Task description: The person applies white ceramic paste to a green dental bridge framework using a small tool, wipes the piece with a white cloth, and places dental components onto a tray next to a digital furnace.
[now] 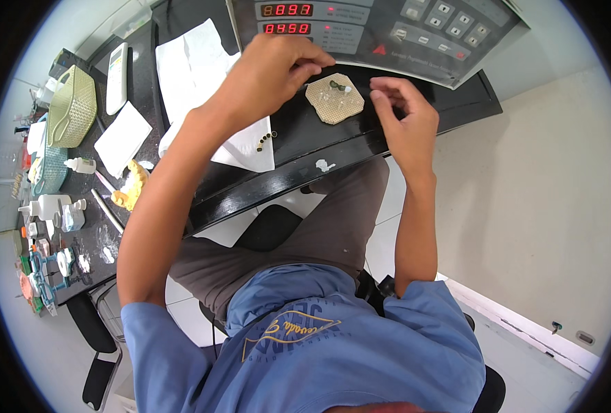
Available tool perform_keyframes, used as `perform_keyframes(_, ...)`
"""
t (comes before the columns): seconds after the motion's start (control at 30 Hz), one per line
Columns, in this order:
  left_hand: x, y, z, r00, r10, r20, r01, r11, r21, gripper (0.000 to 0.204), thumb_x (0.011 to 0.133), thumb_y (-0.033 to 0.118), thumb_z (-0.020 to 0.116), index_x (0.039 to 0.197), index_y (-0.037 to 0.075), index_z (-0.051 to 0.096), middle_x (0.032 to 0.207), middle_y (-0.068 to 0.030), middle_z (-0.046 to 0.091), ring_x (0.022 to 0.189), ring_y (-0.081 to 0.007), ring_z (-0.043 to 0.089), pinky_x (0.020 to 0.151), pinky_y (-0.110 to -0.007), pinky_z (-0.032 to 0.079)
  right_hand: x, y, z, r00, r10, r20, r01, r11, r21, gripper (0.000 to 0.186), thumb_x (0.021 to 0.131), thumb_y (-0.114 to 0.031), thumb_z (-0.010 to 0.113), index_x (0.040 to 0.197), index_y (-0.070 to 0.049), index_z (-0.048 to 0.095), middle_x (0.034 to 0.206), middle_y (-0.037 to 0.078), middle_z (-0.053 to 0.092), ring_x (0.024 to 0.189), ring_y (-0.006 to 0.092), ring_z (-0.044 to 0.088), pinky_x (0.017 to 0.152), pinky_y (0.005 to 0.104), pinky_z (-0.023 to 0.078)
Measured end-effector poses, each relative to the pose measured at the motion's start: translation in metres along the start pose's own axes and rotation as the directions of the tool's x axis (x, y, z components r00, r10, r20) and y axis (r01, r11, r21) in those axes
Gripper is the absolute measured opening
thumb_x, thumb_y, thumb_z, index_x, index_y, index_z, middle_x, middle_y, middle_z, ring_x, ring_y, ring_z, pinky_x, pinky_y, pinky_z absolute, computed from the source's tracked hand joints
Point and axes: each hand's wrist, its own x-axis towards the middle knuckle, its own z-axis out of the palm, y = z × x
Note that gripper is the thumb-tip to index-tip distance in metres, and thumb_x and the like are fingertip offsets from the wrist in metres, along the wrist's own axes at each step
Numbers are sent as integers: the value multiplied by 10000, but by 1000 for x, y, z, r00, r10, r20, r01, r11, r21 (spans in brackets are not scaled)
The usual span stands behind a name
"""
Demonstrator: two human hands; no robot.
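A pale, cream-coloured honeycomb firing tray (331,110) with cut corners lies on the black desk before me. Upon it are a small dark green piece (338,85), a little white piece beside that, and a few tiny clear bits. My left hand (278,65) hovers at the tray's upper left, below the furnace display; its thumb and forefinger point toward the tray, apart and holding nothing visible. To the right of the tray, my right hand (408,110) is bent with thumb and fingers apart, empty as far as I see. Neither hand touches the tray.
A furnace control panel (374,51) with red digits stands behind the tray. White paper (250,148) carries several small dark rings. Leftward are a green basket (72,107), a white remote (117,79), a yellow cloth (134,184), bottles and a blue articulator (40,275).
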Motion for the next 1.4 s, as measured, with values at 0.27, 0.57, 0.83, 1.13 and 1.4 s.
perform_keyframes(0.27,-57,88,-85,892,-30,-450,47,999,25,236,990,75,513,1122,-38,673,1065,-156,710,965,-230,697,820,-335,567,-33,-30,-28,780,135,-611,-10,979,204,188,964,-37,562,1130,37,608,977,144,700,795,153,659,662,253,518)
perform_keyframes(0.57,-230,114,-33,645,-236,-727,7,953,-303,234,994,33,466,1183,-14,596,887,-184,675,644,-201,669,573,-257,540,-50,-83,11,586,-131,-800,330,940,88,206,970,9,486,1168,49,528,953,175,678,730,185,670,638,291,566)
perform_keyframes(0.83,-245,103,-18,864,-298,-405,34,839,-543,341,787,-141,604,1098,-25,679,996,-151,707,743,-221,708,671,-299,586,-64,-117,54,996,-78,-37,79,997,26,156,909,11,604,1053,12,667,952,105,690,793,190,678,670,298,537)
perform_keyframes(1.13,-308,28,-16,808,-311,500,350,937,16,325,882,54,577,1202,5,600,1068,-185,656,1038,-353,612,887,-433,511,-49,-107,86,959,-110,260,204,906,-371,156,869,-7,619,1003,-8,699,964,95,671,814,291,655,714,366,519)
perform_keyframes(1.4,-472,-89,14,573,-654,493,275,720,637,273,841,72,601,1111,49,641,1072,-133,647,1050,-342,620,899,-434,514,-57,-103,88,977,-133,166,191,891,-411,127,861,-22,646,974,-24,702,889,87,677,746,249,663,676,327,514)
